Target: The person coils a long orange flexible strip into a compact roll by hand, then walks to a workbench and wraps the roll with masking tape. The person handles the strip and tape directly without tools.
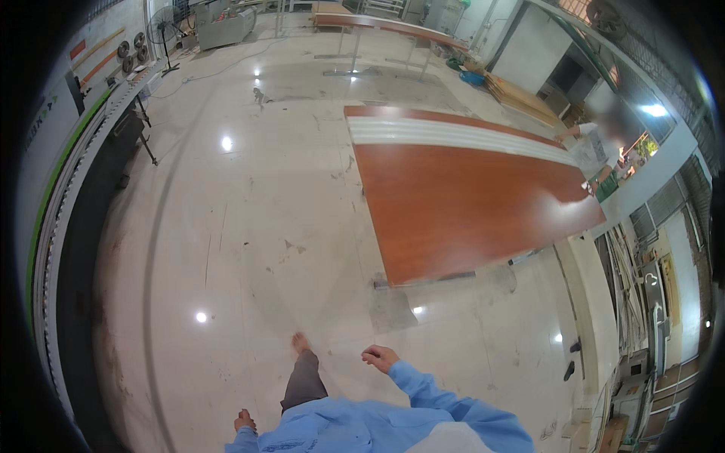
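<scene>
My right hand (380, 358) is held out in front of my body over the pale floor, its fingers curled in, and no object shows in it. Low by my left side hangs my left hand (244, 420), its fingers also curled, with nothing visible in them. Neither hand touches anything. The nearest large thing to my right hand is a broad reddish-brown wood panel (461, 200), lying raised on a stand beyond it. A white strip (461, 136) runs along the panel's far part. One bare foot (300, 343) is stepping forward.
A person (600, 151) stands at the panel's right end with hands at its edge. Along the left runs a long machine (57, 204) with a green edge. Farther back are another long board (393, 26) on trestles, a standing fan (162, 30) and stacked sheets (521, 98).
</scene>
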### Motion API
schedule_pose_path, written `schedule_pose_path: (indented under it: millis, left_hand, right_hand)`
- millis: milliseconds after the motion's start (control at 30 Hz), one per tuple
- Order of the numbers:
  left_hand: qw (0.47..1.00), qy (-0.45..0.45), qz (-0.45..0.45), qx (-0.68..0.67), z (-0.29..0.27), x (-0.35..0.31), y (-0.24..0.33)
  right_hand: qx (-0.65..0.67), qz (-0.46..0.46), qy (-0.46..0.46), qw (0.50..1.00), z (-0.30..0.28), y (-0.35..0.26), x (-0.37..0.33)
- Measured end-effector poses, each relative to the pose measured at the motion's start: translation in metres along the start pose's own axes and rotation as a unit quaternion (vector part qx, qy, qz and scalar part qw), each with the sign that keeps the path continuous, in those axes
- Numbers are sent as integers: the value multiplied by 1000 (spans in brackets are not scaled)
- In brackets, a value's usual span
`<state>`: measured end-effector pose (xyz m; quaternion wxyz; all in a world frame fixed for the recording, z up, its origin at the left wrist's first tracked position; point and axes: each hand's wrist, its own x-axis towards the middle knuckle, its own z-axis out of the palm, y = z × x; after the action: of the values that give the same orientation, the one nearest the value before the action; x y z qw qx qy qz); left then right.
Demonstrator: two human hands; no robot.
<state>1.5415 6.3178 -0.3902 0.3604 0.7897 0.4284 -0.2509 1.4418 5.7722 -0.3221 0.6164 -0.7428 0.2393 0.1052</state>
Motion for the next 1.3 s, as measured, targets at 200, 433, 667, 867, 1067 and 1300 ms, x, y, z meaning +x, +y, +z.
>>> schedule_pose_path:
  millis: [200, 433, 667, 867, 1067, 1300]
  left_hand:
    - [993, -87, 77, -4, 31, 64, 250]
    - [963, -127, 237, 31, 77, 161, 571]
    - [990, -58, 79, 100, 96, 180, 726]
    - [997, -40, -9, 70, 132, 204, 778]
    - [991, -64, -105, 59, 194, 282, 933]
    - [997, -77, -27, -13, 222, 411, 1316]
  right_hand:
    - [-100, -70, -76, 990, 32, -179, 160]
    - [-107, -116, -92, 983, 24, -283, 341]
    - [-149, -131, -92, 976, -43, -415, 604]
    - [-99, -228, -98, 964, -117, -559, 869]
    - [-146, -77, -52, 985, -192, -543, 1183]
    - [-100, 481, 69, 868, -301, -449, 1231]
